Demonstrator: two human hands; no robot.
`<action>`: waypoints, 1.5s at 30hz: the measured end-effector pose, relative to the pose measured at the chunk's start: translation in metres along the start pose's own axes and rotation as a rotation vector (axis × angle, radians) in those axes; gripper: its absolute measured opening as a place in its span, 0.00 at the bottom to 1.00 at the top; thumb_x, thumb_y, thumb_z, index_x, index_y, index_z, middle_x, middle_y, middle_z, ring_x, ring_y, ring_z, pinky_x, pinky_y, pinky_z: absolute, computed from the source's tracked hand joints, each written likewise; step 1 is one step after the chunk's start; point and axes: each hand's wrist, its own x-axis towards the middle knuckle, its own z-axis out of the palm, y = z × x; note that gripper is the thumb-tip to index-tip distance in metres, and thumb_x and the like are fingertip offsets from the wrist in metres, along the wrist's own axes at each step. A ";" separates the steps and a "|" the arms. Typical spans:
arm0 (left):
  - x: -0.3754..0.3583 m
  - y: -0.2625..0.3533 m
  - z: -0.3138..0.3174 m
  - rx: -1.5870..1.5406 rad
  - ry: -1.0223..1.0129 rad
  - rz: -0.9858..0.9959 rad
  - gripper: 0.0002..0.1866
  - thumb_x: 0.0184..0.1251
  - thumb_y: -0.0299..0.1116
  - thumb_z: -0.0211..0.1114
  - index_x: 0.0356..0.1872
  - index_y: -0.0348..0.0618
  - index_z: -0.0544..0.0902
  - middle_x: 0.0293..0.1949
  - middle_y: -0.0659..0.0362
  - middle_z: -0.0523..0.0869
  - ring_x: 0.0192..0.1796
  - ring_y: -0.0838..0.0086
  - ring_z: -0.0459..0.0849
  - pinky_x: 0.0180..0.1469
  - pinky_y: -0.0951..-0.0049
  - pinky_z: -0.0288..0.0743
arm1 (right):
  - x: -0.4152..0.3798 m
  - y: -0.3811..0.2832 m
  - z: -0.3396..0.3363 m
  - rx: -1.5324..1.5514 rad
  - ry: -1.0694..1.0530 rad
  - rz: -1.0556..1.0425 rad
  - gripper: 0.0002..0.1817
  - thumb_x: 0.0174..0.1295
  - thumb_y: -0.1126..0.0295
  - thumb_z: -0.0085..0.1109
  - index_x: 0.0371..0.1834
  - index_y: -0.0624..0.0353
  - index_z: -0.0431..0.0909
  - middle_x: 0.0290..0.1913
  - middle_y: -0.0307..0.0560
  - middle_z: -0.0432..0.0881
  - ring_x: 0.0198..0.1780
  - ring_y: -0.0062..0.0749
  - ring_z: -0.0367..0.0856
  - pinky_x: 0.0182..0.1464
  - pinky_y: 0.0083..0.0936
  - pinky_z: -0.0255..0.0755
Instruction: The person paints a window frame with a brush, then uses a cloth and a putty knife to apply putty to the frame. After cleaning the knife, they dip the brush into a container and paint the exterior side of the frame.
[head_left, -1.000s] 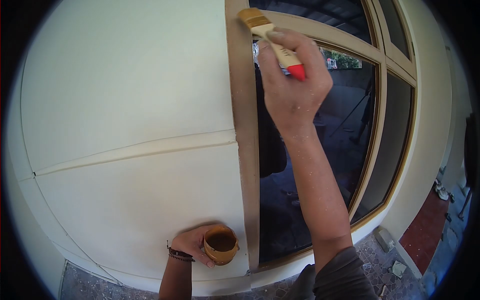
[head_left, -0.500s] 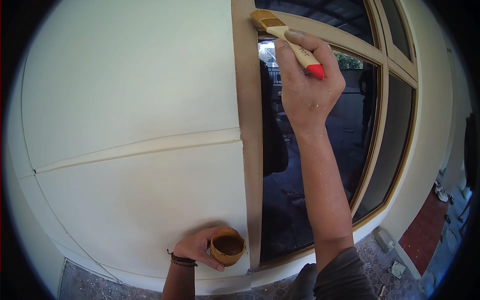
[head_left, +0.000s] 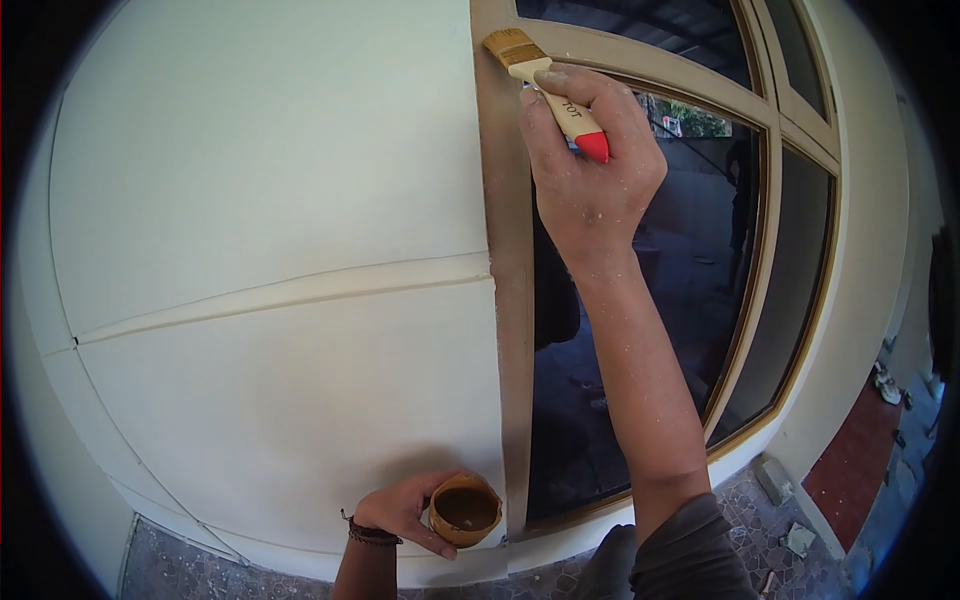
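Note:
My right hand (head_left: 590, 180) is raised and grips a paintbrush (head_left: 545, 85) with a cream handle and red tip. Its bristles press on the upper part of the tan window frame (head_left: 510, 300), near the corner where the upright meets the crossbar. My left hand (head_left: 400, 512) is low down, holding a small round cup (head_left: 465, 510) of brown paint close to the foot of the frame. A dark bracelet circles the left wrist.
A cream wall (head_left: 270, 200) with a raised moulding line fills the left. Dark window glass (head_left: 650, 330) reflects the yard. Below lies stone paving (head_left: 760, 540), with a red floor strip (head_left: 850, 460) and scattered debris at the right.
The brush has shifted left along the top of the frame toward the upright. The left hand with the cup has drifted slightly right and down.

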 end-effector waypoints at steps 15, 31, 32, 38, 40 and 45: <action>-0.006 -0.003 0.007 -0.005 -0.004 -0.002 0.39 0.37 0.27 0.82 0.56 0.40 0.73 0.53 0.57 0.80 0.56 0.70 0.77 0.61 0.69 0.68 | -0.010 -0.002 0.012 -0.007 0.052 0.016 0.08 0.49 0.81 0.66 0.33 0.62 0.79 0.35 0.48 0.82 0.36 0.37 0.82 0.40 0.27 0.76; -0.009 -0.009 0.008 -0.022 -0.012 -0.031 0.41 0.36 0.25 0.82 0.57 0.40 0.72 0.53 0.57 0.80 0.57 0.71 0.77 0.61 0.69 0.68 | -0.013 -0.002 0.005 -0.007 -0.019 -0.023 0.10 0.46 0.82 0.64 0.32 0.61 0.77 0.36 0.50 0.82 0.38 0.44 0.82 0.41 0.30 0.77; -0.009 -0.009 0.009 -0.022 -0.012 -0.032 0.41 0.36 0.25 0.82 0.57 0.40 0.72 0.53 0.57 0.80 0.57 0.71 0.77 0.61 0.69 0.68 | -0.012 -0.002 0.004 -0.007 -0.020 -0.023 0.10 0.46 0.82 0.64 0.32 0.61 0.77 0.36 0.50 0.82 0.38 0.44 0.82 0.41 0.30 0.77; -0.009 -0.009 0.010 -0.037 0.007 -0.030 0.40 0.36 0.25 0.82 0.57 0.40 0.72 0.52 0.57 0.80 0.57 0.71 0.76 0.61 0.68 0.68 | -0.002 -0.001 0.004 -0.026 0.036 -0.095 0.09 0.46 0.82 0.63 0.31 0.61 0.78 0.36 0.50 0.82 0.37 0.43 0.82 0.39 0.28 0.77; -0.008 -0.010 0.010 -0.040 0.000 -0.017 0.40 0.36 0.26 0.82 0.57 0.40 0.72 0.53 0.57 0.80 0.57 0.70 0.76 0.61 0.68 0.68 | -0.002 -0.002 0.005 -0.009 -0.018 -0.021 0.07 0.49 0.80 0.64 0.33 0.63 0.80 0.38 0.49 0.85 0.40 0.36 0.84 0.46 0.26 0.76; -0.007 -0.015 0.011 -0.041 -0.011 -0.005 0.40 0.36 0.27 0.83 0.57 0.41 0.72 0.53 0.57 0.80 0.57 0.70 0.77 0.61 0.68 0.68 | -0.006 0.000 0.004 0.002 -0.059 -0.003 0.07 0.49 0.80 0.64 0.33 0.63 0.80 0.38 0.49 0.85 0.39 0.36 0.84 0.45 0.25 0.76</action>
